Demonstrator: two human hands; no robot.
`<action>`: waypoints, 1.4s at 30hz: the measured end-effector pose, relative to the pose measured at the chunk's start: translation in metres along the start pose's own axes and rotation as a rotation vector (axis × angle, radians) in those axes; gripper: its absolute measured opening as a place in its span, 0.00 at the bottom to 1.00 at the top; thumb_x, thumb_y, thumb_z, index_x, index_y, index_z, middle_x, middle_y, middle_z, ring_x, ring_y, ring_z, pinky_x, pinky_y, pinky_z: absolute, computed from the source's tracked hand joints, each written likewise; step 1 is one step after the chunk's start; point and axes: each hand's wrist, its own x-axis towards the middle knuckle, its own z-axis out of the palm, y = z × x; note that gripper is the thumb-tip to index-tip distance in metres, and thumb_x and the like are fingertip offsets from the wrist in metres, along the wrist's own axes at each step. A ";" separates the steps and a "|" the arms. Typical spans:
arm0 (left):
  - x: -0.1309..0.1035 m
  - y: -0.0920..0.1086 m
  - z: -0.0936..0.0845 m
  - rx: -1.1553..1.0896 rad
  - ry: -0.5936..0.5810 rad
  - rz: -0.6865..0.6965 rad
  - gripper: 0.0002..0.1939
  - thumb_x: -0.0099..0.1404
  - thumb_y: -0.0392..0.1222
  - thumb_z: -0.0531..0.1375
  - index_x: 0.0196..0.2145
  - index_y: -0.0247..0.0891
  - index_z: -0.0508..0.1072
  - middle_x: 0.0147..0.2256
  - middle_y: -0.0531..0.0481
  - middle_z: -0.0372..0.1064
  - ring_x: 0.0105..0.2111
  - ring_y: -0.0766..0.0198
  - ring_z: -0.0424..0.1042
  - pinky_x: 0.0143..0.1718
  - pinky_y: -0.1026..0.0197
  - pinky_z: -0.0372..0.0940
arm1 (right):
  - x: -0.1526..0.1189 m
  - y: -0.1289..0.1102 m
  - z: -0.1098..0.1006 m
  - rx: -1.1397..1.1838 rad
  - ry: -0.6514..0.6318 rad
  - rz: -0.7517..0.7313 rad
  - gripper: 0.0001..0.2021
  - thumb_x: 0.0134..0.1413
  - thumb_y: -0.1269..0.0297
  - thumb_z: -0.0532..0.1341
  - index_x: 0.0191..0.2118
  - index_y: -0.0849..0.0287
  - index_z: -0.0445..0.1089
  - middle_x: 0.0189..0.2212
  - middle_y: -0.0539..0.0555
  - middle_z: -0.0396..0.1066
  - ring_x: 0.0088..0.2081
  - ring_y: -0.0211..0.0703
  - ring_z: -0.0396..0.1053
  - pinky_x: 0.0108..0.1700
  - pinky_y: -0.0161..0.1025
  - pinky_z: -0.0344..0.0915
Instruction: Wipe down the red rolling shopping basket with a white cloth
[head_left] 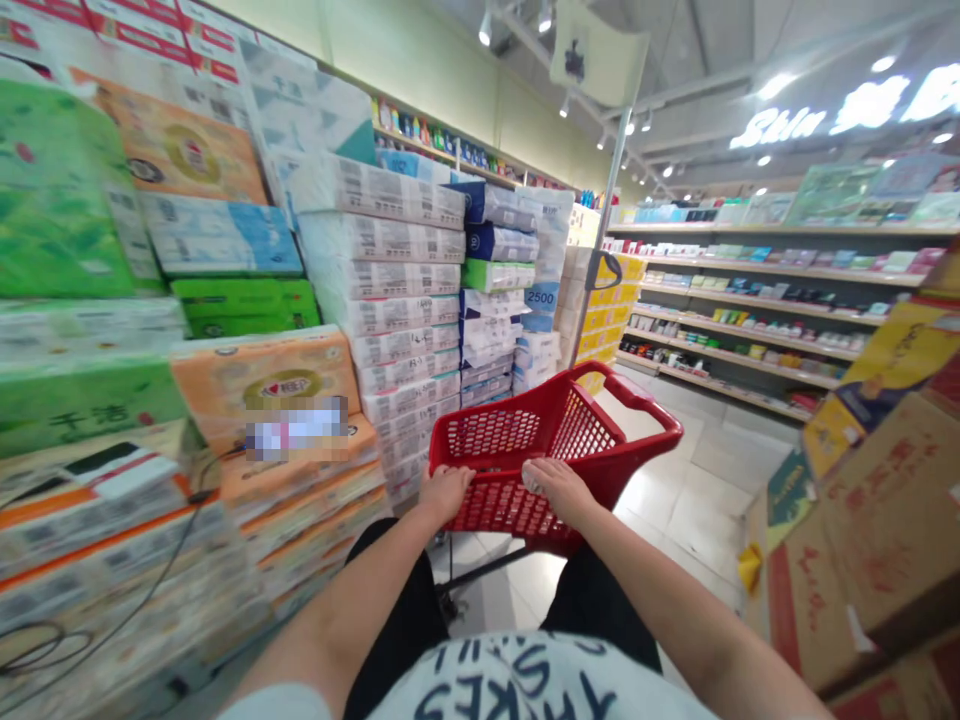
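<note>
A red plastic shopping cart [517,505] with a perforated basket stands right in front of me, its handle bar pointing to the right. My left hand [448,490] is closed over the basket's near left rim. Farther right on the same rim, my right hand [559,485] rests with its fingers curled over the edge, and a small crumpled whitish piece shows at its fingertips. Little of the basket's inside is visible. Black wheels and a dark frame show under the cart.
Stacked tissue packs [405,290] line the left side, with a phone [109,458] and cables on nearer packs. Cardboard boxes [892,520] rise at the right. A metal pole [600,240] stands behind the cart. Stocked shelves [750,315] fill the back right.
</note>
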 end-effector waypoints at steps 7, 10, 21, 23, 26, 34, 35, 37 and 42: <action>-0.025 -0.029 -0.045 -0.006 -0.339 0.347 0.33 0.60 0.46 0.57 0.63 0.42 0.58 0.61 0.43 0.58 0.60 0.52 0.59 0.61 0.51 0.53 | 0.010 0.014 -0.016 -0.024 -0.193 -0.108 0.36 0.43 0.78 0.61 0.61 0.55 0.58 0.56 0.59 0.65 0.54 0.50 0.64 0.55 0.45 0.58; -0.038 -0.045 -0.065 -0.017 -0.391 0.414 0.31 0.61 0.46 0.56 0.62 0.44 0.60 0.62 0.46 0.57 0.62 0.52 0.56 0.64 0.47 0.47 | 0.011 0.018 -0.022 0.001 -0.252 -0.166 0.38 0.43 0.76 0.62 0.63 0.55 0.56 0.58 0.59 0.63 0.56 0.52 0.63 0.57 0.47 0.57; -0.099 -0.130 -0.019 0.009 -0.245 0.229 0.27 0.64 0.54 0.53 0.61 0.64 0.57 0.64 0.59 0.50 0.64 0.51 0.52 0.65 0.44 0.49 | -0.007 0.030 -0.003 0.121 -0.017 -0.046 0.19 0.64 0.69 0.50 0.58 0.51 0.64 0.51 0.56 0.70 0.48 0.44 0.65 0.52 0.43 0.60; -0.094 -0.109 -0.015 0.022 -0.181 0.225 0.30 0.66 0.54 0.50 0.64 0.58 0.51 0.66 0.56 0.47 0.65 0.53 0.48 0.65 0.44 0.47 | -0.006 0.027 0.000 0.163 0.037 -0.021 0.18 0.65 0.68 0.49 0.56 0.51 0.66 0.49 0.55 0.71 0.46 0.43 0.66 0.50 0.41 0.61; -0.075 -0.060 -0.004 0.045 -0.123 0.304 0.29 0.69 0.47 0.47 0.66 0.48 0.49 0.66 0.52 0.47 0.66 0.55 0.44 0.66 0.45 0.45 | -0.005 0.022 0.003 0.202 0.073 -0.027 0.18 0.67 0.67 0.46 0.56 0.52 0.67 0.50 0.56 0.71 0.46 0.43 0.66 0.51 0.41 0.60; -0.022 -0.048 0.029 0.053 -0.126 0.401 0.22 0.72 0.42 0.43 0.59 0.46 0.64 0.57 0.49 0.66 0.59 0.58 0.61 0.62 0.50 0.53 | 0.010 0.027 -0.001 0.136 -0.038 -0.137 0.20 0.67 0.66 0.46 0.60 0.54 0.62 0.52 0.57 0.69 0.47 0.45 0.64 0.51 0.43 0.57; -0.014 -0.052 0.028 0.046 -0.127 0.417 0.21 0.72 0.42 0.43 0.58 0.45 0.65 0.56 0.49 0.67 0.58 0.58 0.62 0.62 0.50 0.53 | 0.014 0.030 0.000 0.119 -0.049 -0.131 0.20 0.66 0.66 0.47 0.60 0.54 0.62 0.51 0.57 0.68 0.47 0.46 0.63 0.51 0.44 0.57; 0.003 -0.054 0.024 0.039 -0.144 0.423 0.21 0.72 0.41 0.43 0.56 0.44 0.67 0.53 0.48 0.69 0.56 0.59 0.65 0.61 0.50 0.54 | 0.022 0.037 0.003 0.094 -0.067 -0.108 0.20 0.64 0.67 0.50 0.59 0.55 0.62 0.51 0.59 0.68 0.46 0.47 0.63 0.51 0.45 0.56; 0.042 -0.042 0.012 0.024 -0.226 0.403 0.19 0.71 0.40 0.46 0.56 0.42 0.66 0.53 0.46 0.70 0.51 0.60 0.69 0.57 0.53 0.56 | 0.045 0.058 0.003 0.085 -0.156 -0.088 0.21 0.59 0.70 0.55 0.58 0.55 0.64 0.49 0.59 0.69 0.46 0.48 0.64 0.51 0.45 0.55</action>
